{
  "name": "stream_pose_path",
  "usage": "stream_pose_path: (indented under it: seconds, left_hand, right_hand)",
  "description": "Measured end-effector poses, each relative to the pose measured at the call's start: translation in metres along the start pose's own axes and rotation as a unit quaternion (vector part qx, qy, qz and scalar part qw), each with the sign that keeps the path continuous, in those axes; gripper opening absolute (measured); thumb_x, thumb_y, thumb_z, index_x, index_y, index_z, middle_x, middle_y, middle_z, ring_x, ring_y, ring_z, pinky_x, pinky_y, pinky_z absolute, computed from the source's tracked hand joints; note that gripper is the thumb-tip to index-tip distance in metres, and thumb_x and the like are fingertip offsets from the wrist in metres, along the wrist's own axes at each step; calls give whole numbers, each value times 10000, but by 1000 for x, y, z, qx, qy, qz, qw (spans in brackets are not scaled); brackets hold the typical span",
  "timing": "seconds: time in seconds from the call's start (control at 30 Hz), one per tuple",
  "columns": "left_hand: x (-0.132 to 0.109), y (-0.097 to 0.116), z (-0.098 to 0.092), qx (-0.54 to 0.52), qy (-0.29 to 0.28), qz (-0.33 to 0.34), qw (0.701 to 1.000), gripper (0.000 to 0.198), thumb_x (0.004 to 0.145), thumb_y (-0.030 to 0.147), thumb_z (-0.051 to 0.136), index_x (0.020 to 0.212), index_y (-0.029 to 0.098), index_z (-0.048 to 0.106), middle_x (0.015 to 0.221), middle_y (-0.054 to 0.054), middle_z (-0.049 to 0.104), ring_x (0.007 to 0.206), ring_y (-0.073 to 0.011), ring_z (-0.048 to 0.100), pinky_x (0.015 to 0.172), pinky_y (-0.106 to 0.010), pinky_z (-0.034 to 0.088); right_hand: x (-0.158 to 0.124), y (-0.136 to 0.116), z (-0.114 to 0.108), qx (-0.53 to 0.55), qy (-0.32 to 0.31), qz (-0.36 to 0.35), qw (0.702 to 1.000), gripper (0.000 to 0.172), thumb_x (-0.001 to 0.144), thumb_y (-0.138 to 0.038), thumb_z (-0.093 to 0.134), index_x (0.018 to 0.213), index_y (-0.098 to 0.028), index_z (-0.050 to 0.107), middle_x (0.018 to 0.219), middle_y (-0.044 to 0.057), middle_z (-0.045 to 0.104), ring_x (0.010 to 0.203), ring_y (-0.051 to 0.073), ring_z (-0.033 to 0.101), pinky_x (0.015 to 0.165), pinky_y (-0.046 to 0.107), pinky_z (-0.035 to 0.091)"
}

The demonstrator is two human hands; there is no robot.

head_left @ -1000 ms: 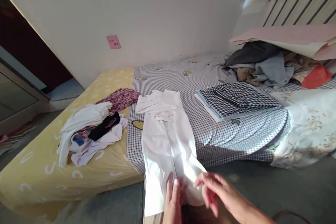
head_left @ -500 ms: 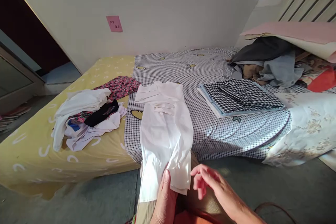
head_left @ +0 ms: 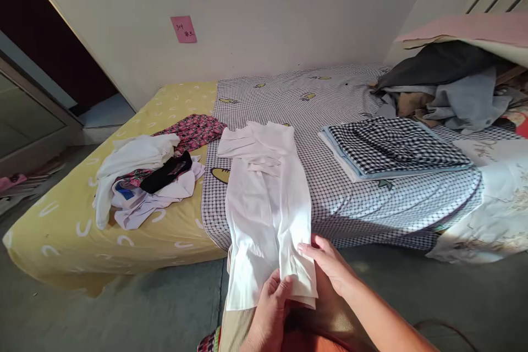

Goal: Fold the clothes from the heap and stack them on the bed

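Note:
A long white garment (head_left: pixel 264 203) lies from the checked bed sheet (head_left: pixel 325 99) down over the mattress edge onto my lap. My left hand (head_left: pixel 270 308) pinches its lower hem from underneath, thumb on top of the cloth. My right hand (head_left: pixel 328 267) grips the right side of the same hem, fingers curled over the fabric. The upper part of the garment is folded flat on the bed.
A heap of white, black and pink floral clothes (head_left: pixel 144 176) lies on the yellow mattress (head_left: pixel 61 231) at left. A folded checked cloth (head_left: pixel 391 146) rests on the bed at right, with a pile of dark and grey clothing (head_left: pixel 449 82) behind it. A pink note (head_left: pixel 183 28) is on the wall.
My right hand has come down from hovering open beside the garment and closed on its hem. My left hand has shifted its grip lower on the cloth. The view has tilted down slightly.

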State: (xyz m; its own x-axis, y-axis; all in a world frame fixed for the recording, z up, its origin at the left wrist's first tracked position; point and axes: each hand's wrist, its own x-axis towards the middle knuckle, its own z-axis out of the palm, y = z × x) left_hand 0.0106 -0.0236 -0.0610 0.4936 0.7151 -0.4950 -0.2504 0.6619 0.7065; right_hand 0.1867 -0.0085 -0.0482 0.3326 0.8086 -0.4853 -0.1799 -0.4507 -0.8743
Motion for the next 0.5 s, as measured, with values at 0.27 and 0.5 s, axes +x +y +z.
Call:
stream_pose_path:
  seconds: [0.27, 0.5]
  left_hand:
    - [-58, 27, -41, 353, 258, 155, 886, 517, 876, 731, 540, 999, 265, 727, 884, -78, 800, 702, -206, 690, 685, -303, 570]
    - [-8, 82, -98, 416, 375, 196, 805, 726, 732, 713, 634, 1226, 181, 644, 1406, -217, 610, 1340, -370, 557, 1157, -513, 445]
  right_hand:
    - [-6, 1, -4, 136, 2, -4, 991, 501, 637, -528, 846, 1017, -256, 664, 1030, 64, 791, 1011, 306, 729, 845, 397, 568]
    - [0, -2, -9, 88, 15, 0, 996, 832, 588, -515, 900, 1314, -280, 567, 1082, 65, 791, 1113, 305, 717, 1014, 443, 530]
